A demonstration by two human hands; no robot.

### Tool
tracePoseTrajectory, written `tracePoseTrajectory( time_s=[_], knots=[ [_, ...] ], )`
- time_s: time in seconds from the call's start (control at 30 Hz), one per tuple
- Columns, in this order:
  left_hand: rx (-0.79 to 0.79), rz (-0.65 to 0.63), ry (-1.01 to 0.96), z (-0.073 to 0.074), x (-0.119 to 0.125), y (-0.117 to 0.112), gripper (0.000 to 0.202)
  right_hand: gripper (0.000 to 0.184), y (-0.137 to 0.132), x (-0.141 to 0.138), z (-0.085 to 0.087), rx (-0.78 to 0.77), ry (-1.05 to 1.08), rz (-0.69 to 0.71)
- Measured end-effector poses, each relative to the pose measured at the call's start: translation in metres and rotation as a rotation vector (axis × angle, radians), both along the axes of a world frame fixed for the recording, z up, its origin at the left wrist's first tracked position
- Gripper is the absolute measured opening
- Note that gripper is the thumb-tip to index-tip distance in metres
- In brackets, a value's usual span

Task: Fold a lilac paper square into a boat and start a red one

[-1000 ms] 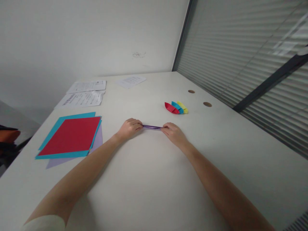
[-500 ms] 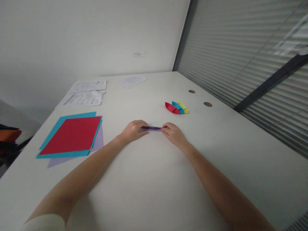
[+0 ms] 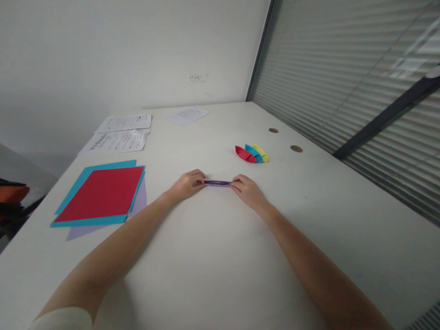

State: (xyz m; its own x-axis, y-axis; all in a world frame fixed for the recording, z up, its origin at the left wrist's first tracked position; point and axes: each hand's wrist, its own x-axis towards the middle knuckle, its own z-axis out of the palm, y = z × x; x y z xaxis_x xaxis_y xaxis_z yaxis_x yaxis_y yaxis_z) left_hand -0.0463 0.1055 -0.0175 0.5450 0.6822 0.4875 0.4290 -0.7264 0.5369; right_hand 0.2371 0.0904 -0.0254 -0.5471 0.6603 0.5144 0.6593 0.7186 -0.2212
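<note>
A narrow piece of folded purple paper [image 3: 217, 183] stretches between my two hands, just above or on the white table. My left hand [image 3: 187, 184] pinches its left end, the thumb and fingers closed together. At the other end, my right hand [image 3: 248, 189] grips the paper between thumb and fingertips. Beyond my right hand lie three folded paper boats, one red [image 3: 245, 154], one blue [image 3: 253, 153] and one yellow [image 3: 261, 153], set side by side and overlapping.
Left of my left arm is a stack of coloured sheets, with a red sheet [image 3: 99, 193] over blue and purple ones. Printed papers [image 3: 118, 141] lie at the back left, another [image 3: 187, 116] near the wall. Two round table inserts [image 3: 296, 149] sit by the window blinds [image 3: 343, 78].
My left hand has shifted slightly left, and its fingers have drawn in to the tip of the purple paper, so more of it shows. My right hand stays in place.
</note>
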Motion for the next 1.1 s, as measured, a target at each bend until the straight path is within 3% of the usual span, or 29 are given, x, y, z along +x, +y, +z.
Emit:
tracePoseTrajectory(
  time_s=[0.47,0.63,0.9,1.1],
  knots=[
    [0.16,-0.048,0.13,0.001,-0.009,0.008,0.02,0.022,0.002,0.004,-0.001,-0.028,0.104,0.004],
    [0.193,-0.034,0.17,0.001,-0.01,0.007,0.02,0.014,0.003,0.006,-0.001,-0.046,0.162,0.014],
    [0.286,0.107,0.226,0.005,0.01,-0.005,0.013,0.006,0.004,0.003,-0.004,-0.169,0.283,-0.04],
    [0.271,0.11,0.173,0.003,0.022,-0.011,0.016,0.007,0.0,-0.001,0.003,-0.121,0.199,0.021]
  ],
)
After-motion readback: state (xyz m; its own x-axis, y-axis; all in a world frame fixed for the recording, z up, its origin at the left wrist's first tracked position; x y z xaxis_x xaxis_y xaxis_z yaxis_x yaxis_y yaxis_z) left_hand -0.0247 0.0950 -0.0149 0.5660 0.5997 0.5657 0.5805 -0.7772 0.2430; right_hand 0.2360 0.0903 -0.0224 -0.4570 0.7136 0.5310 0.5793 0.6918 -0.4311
